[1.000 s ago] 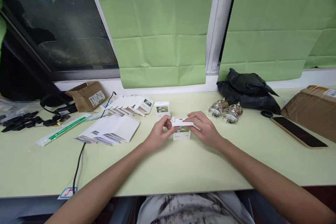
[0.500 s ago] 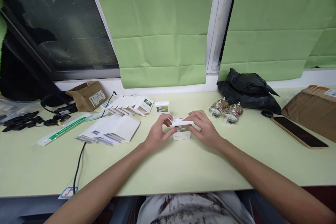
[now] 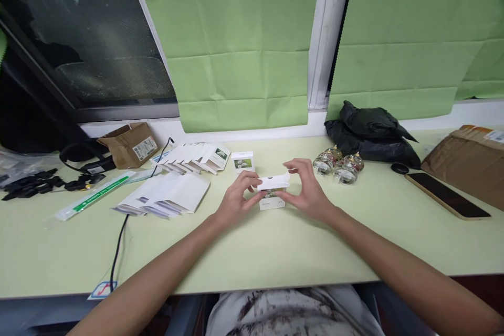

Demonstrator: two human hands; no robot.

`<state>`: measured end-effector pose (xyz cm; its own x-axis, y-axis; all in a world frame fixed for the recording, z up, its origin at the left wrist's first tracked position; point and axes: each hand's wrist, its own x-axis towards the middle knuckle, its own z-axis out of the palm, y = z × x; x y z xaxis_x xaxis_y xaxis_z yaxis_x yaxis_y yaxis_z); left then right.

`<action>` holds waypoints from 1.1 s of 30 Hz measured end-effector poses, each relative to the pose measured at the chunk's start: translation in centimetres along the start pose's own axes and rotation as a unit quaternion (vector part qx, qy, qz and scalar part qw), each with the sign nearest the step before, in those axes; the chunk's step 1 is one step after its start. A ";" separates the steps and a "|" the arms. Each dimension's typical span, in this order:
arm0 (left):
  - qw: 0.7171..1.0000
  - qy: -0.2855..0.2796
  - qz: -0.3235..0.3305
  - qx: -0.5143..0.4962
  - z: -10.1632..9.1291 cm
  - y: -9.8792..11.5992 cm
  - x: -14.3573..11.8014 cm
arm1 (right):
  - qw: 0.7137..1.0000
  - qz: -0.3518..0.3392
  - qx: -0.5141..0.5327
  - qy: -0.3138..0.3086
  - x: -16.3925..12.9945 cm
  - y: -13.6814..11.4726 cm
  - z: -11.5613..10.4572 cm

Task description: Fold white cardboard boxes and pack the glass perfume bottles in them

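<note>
1. Small white photo-printed carton: upright on the tabletop, between both hands, directly before the person; this position probably keeps both sides within easy reach
2. Left hand: grasping the carton's left side, thumb across the front face, fingers at the upper left edge; the grip appears intended to steady the carton
3. Right hand: spread open, thumb against the front face near the right edge, index finger raised above the top flap; the thumb likely braces the face while leaving the flap free
4. Second carton: standing behind the left hand, apparently set back to leave working room
5. Flattened cartons: overlapped in a rear row and a front stack, presumably fanned for easy pickup
6. Count, cartons: two standing; two groups of flattened cartons, number in each not determinable due to overlap
7. Count, other items: apparently four clear-wrapped ornaments, one smartphone, two cardboard boxes, one open at left and one larger at right
</note>
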<state>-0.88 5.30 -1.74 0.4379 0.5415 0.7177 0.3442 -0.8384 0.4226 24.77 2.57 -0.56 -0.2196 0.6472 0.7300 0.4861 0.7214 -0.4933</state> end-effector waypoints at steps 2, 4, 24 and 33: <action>1.000 0.001 0.006 0.001 0.0 0.0 0.0 | 0.998 0.050 0.015 0.024 -0.1 0.5 0.1; 1.000 -0.001 0.009 0.002 0.0 0.0 0.1 | 0.995 0.083 0.036 0.028 -0.2 1.1 0.2; 1.000 -0.010 -0.021 -0.018 -0.3 0.7 0.5 | 0.999 0.010 0.025 0.021 -0.2 -0.1 0.2; 0.982 -0.019 -0.134 -0.134 0.2 1.7 0.6 | 0.999 -0.001 0.029 -0.018 0.2 -0.6 0.2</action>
<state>0.11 4.19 -0.66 0.3939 0.7425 0.5418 0.2220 -0.6489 0.7278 24.23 2.33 -0.20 -0.2515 0.6543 0.7132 0.4371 0.7342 -0.5195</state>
